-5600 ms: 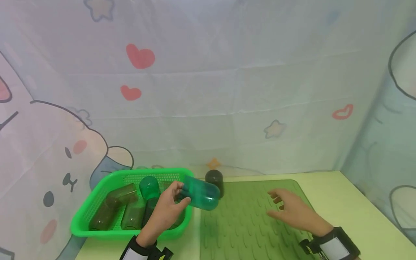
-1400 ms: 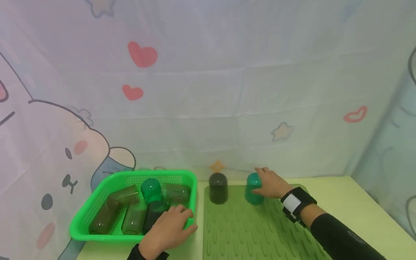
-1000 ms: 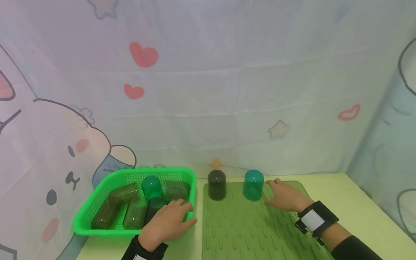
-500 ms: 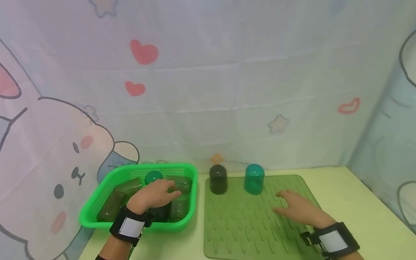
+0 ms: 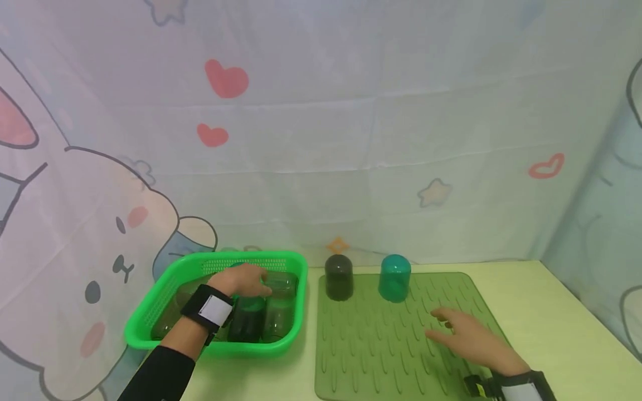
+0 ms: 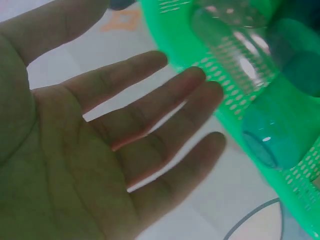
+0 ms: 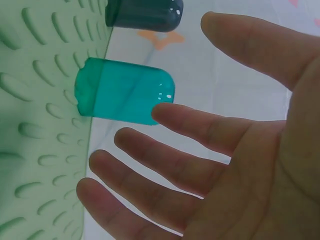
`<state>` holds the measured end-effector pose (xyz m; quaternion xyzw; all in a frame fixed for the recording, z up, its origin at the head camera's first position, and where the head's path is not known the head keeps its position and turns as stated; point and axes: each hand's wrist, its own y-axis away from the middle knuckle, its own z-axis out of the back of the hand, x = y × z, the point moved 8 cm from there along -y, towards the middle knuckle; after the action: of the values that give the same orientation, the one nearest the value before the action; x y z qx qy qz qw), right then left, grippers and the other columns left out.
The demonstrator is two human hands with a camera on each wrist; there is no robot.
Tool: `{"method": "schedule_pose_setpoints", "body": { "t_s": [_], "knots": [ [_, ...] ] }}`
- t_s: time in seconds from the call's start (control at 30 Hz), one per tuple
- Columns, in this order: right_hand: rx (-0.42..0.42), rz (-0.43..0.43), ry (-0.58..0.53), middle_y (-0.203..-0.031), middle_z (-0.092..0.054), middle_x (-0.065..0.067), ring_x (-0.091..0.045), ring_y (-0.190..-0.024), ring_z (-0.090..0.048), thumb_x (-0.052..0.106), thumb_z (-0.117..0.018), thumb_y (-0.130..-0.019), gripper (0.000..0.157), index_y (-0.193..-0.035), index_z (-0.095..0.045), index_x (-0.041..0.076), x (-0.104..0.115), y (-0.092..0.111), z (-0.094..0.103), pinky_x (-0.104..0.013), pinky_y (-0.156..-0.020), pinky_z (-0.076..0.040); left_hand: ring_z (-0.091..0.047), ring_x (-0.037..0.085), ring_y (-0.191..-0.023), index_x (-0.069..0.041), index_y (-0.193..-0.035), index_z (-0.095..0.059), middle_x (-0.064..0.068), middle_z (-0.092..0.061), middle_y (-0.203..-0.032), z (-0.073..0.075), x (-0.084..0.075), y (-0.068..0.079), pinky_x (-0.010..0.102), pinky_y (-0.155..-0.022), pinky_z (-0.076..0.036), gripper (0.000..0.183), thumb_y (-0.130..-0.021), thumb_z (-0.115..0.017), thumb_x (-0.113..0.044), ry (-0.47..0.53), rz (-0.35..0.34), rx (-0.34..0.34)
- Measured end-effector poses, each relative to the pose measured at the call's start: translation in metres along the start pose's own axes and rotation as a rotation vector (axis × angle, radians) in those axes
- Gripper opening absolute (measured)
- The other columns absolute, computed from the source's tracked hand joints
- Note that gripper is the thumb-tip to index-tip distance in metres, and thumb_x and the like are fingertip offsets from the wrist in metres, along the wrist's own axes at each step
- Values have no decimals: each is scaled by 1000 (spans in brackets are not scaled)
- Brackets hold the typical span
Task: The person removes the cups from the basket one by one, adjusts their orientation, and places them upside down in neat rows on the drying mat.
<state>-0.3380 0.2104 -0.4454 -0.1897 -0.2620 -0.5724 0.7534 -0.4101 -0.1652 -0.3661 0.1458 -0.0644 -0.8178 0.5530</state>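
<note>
My left hand (image 5: 243,280) is over the green basket (image 5: 215,350), above a teal cup (image 6: 280,130) that it mostly covers in the head view. In the left wrist view its fingers are spread and extended, with nothing between them. Around it in the basket lie a dark cup (image 5: 247,323) and clear greyish cups (image 5: 278,323). My right hand (image 5: 471,337) hovers over the right part of the green mat (image 5: 371,345), fingers loosely extended and holding nothing. At the mat's back edge a teal cup (image 5: 395,278) and a dark grey cup (image 5: 339,277) stand upside down, apart.
The basket stands on the pale yellow table (image 5: 546,317), left of the mat with a narrow gap between. A printed cloth (image 5: 311,139) hangs behind and at both sides, close to the table's back edge.
Earlier my left hand held the teal cup; it now stands on the mat. My right hand let go of it and drew back toward me. My left hand moved in over the basket.
</note>
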Motion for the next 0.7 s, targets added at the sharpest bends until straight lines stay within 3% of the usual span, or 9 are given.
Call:
{"method": "schedule_pose_setpoints", "body": {
  "t_s": [0.2, 0.37, 0.57, 0.7],
  "knots": [
    [44, -49, -68, -123, -54, -25, -43, -107, -54, 41, -63, -89, 63, -126, -51, -9, -8, -3, -7, -51, -80, -50, -52, 36, -115, 2, -127, -55, 17, -58, -122, -14, -4, -30, 47, -92, -45, 47, -88, -67, -20, -50, -45, 38],
    [55, -69, -97, -124, -53, -26, -44, -108, -53, 40, -63, -90, 64, -128, -49, -10, -13, -1, -8, -51, -80, -49, -53, 35, -113, 2, -127, -55, 16, -58, -120, -31, -8, -50, 44, -90, -47, 50, -84, -72, -16, -37, -55, 49],
    [72, -89, -122, -123, -53, -26, -43, -106, -54, 38, -63, -90, 62, -127, -50, -10, -17, 3, -12, -50, -79, -50, -58, 31, -104, -3, -115, -63, 11, -62, -109, -52, -8, -58, 41, -80, -50, 39, -80, -76, -15, -10, -33, 77],
    [61, -99, -115, -123, -54, -26, -42, -105, -55, 39, -64, -89, 63, -127, -50, -10, -19, 6, -13, -49, -79, -50, -59, 30, -101, -5, -110, -67, 8, -64, -107, -58, -7, -59, 40, -79, -51, 33, -80, -76, -17, -22, -35, 78]
  ]
}}
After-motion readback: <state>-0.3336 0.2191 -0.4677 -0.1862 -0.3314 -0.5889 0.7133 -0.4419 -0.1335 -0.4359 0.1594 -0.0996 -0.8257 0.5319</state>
